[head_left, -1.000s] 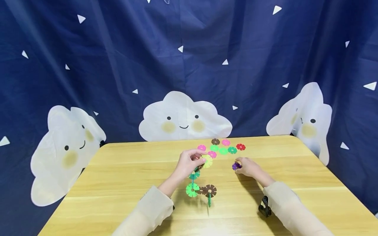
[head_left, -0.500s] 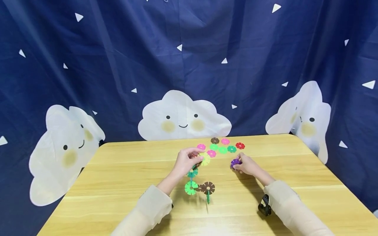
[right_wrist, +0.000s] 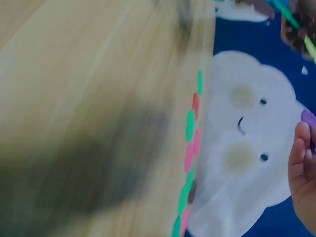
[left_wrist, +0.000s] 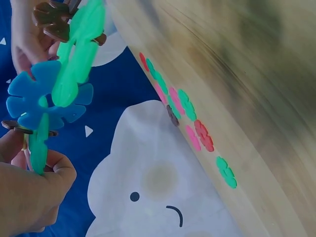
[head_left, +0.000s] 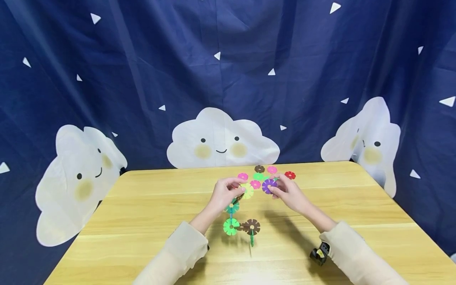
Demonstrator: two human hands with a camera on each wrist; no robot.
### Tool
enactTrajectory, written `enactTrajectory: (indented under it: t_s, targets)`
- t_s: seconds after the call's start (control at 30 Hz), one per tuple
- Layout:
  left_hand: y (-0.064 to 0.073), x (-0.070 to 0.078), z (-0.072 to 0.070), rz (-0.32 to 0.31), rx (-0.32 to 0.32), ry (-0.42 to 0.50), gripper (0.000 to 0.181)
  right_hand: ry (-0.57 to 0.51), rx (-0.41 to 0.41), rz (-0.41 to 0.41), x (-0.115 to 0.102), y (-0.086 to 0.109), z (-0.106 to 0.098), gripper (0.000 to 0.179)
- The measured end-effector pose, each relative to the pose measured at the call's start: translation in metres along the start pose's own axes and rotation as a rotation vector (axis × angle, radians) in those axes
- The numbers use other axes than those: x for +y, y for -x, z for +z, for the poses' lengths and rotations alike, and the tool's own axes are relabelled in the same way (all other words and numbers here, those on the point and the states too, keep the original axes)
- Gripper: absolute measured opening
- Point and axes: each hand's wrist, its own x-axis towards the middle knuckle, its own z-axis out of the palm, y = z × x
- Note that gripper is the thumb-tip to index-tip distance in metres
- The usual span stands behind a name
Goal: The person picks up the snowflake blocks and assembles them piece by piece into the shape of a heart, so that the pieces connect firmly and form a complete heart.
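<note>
My left hand (head_left: 225,194) pinches the upper end of a chain of slotted plastic discs, near the yellow disc (head_left: 247,191). Below hang linked teal (head_left: 232,206), light green (head_left: 231,227) and brown discs (head_left: 252,227), with a green one seen edge-on at the end. A blue disc (left_wrist: 29,101) of this chain shows large in the left wrist view. My right hand (head_left: 292,196) pinches a purple disc (head_left: 267,187) just right of the yellow one, apart from it. Only part of the purple disc (right_wrist: 309,121) shows in the right wrist view.
Loose discs lie flat toward the table's far edge, among them a pink one (head_left: 243,176), a brown one (head_left: 259,169) and a red one (head_left: 290,175). A dark blue curtain (head_left: 142,75) hangs behind the wooden table (head_left: 135,221).
The purple disc has been raised from the table and carried left toward the yellow disc by my right hand. My left hand and the chain have barely moved.
</note>
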Motion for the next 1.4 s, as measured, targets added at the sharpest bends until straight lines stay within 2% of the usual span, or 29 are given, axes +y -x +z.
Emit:
enactTrajectory:
  t_s: [0.1,0.27,0.47,0.63,0.7,0.83,0.9,1.07,1.23,1.4]
  targets:
    - [0.0,0.001,0.001,0.006,-0.006,0.011,0.024,0.009,0.015,-0.11,-0.009,0.002,0.005,0.019]
    - [0.001,0.004,0.003,-0.002,-0.019,0.025,0.023,0.102,0.034,-0.269,-0.013,0.006,0.011,0.018]
    - [0.002,0.005,0.005,-0.003,-0.023,0.03,0.023,0.119,0.058,-0.373,-0.014,0.008,0.016,0.021]
    - [0.003,0.007,0.006,-0.009,-0.043,0.04,0.022,0.169,0.101,-0.489,-0.029,0.009,0.018,0.023]
    - [0.003,0.008,0.006,-0.012,-0.059,0.038,0.021,0.201,0.117,-0.557,-0.029,0.008,0.018,0.028]
    - [0.004,0.01,0.005,-0.03,-0.107,0.028,0.021,0.236,0.126,-0.685,-0.011,0.002,0.015,0.037]
    - [0.005,0.012,0.005,-0.033,-0.13,0.021,0.022,0.234,0.109,-0.723,-0.01,0.001,0.013,0.032]
    - [0.006,0.017,0.006,-0.024,-0.182,-0.002,0.019,0.208,0.034,-0.8,-0.012,0.0,0.009,0.008]
    - [0.007,0.02,0.009,-0.029,-0.197,-0.006,0.017,0.237,0.038,-0.888,-0.012,-0.001,0.01,0.016]
    - [0.007,0.021,0.012,-0.049,-0.188,-0.004,0.017,0.262,0.061,-0.911,-0.01,0.0,0.014,0.018]
